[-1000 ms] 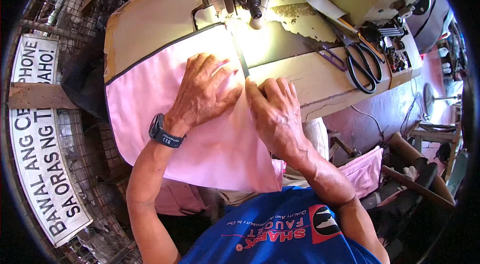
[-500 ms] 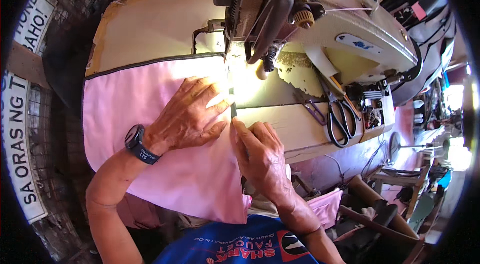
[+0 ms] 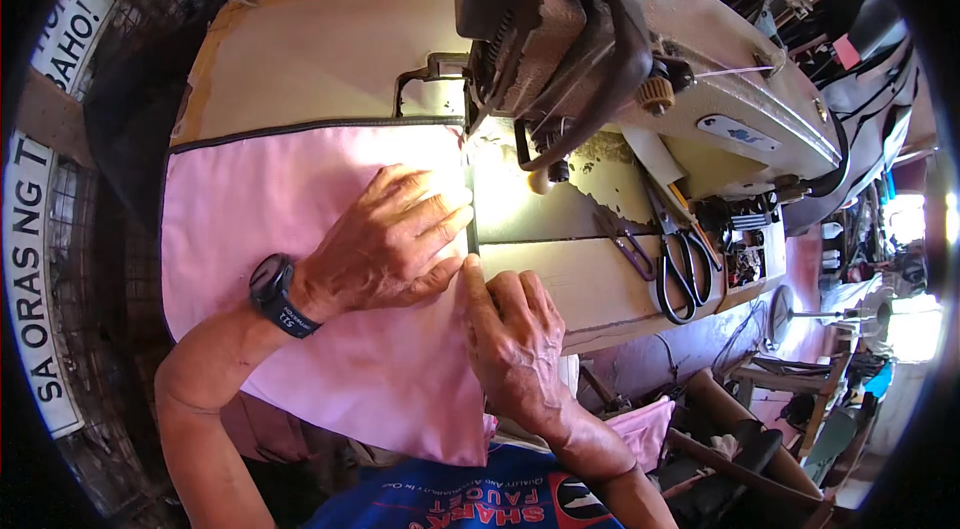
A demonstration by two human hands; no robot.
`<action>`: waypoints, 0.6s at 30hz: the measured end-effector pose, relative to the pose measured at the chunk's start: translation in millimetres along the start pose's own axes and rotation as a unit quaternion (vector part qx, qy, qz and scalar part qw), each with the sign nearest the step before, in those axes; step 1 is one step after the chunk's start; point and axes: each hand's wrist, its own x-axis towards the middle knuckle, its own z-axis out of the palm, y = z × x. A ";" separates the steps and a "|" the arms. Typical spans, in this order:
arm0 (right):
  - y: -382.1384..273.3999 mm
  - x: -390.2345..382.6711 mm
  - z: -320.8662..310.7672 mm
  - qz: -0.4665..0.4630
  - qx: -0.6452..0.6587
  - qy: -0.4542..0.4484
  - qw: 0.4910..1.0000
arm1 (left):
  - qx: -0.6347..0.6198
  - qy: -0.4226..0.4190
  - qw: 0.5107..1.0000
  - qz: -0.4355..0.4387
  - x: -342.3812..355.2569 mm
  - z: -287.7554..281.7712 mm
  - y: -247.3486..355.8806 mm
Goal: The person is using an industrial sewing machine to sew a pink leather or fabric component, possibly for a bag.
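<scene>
A panel of pink fabric point(image 3: 260, 199) with narrow black binding point(image 3: 472, 237) along its edges lies on the bed of a sewing machine point(image 3: 610, 39). Its top right corner is at the needle area, where the needle and presser foot are hard to make out. My left hand point(image 3: 390, 239), with a dark watch on the wrist, rests flat on the fabric, fingers stretched toward the bound right edge. Just below and to the right, my right hand point(image 3: 515, 344) pinches that same edge between thumb and curled forefinger. The fabric's lower part hangs over the table's front.
Black-handled scissors point(image 3: 685, 274) and small purple-handled snips point(image 3: 628, 247) lie right of my hands. A tray point(image 3: 750, 254) of small parts sits beyond them. Lettered white signs point(image 3: 40, 299) hang on wire mesh at left. A standing fan point(image 3: 785, 317) is at the right.
The view has shifted slightly, so the machine head appears farther right and the scissors lower. Both hands keep nearly the same places on the fabric.
</scene>
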 end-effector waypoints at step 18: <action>11.8 39.3 20.0 0.047 -0.002 0.035 0.998 | -0.063 -0.003 0.997 0.054 23.2 -2.6 -47.2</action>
